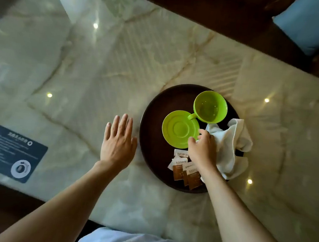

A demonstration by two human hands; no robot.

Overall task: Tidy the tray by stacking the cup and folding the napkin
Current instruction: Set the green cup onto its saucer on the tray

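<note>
a round dark tray (156,109) sits on a pale marble bench (101,67), towards the right of the view. on the tray, a bright green cup (210,106) stands upright and empty at the far side, its handle pointing towards the near left and reaching over the rim of a green saucer (177,129) that lies flat just beside it. the cup is not on the saucer's centre; it stands next to it.

a crumpled white napkin (233,146) lies unfolded along the right side of the tray, part of it draped over the tray's right edge. at the near side of the tray lie several small brown and white sachets (181,170), fanned out and overlapping one another.

the right hand (203,149) reaches over the tray, fingers curled together and pinched at the left corner of the napkin, right beside the near right rim of the saucer. its wrist crosses over some of the sachets. whether the cloth is truly gripped or only touched cannot be told for sure, though the fingertips are closed on it.

the left hand (119,140) is held flat, palm down, fingers spread and straight, over the bench just to the left of the tray, holding nothing.

a dark blue printed card (11,152) lies on the bench far to the left, well apart from the tray. a blue cushion (314,22) shows at the upper right corner, beyond the bench.
</note>
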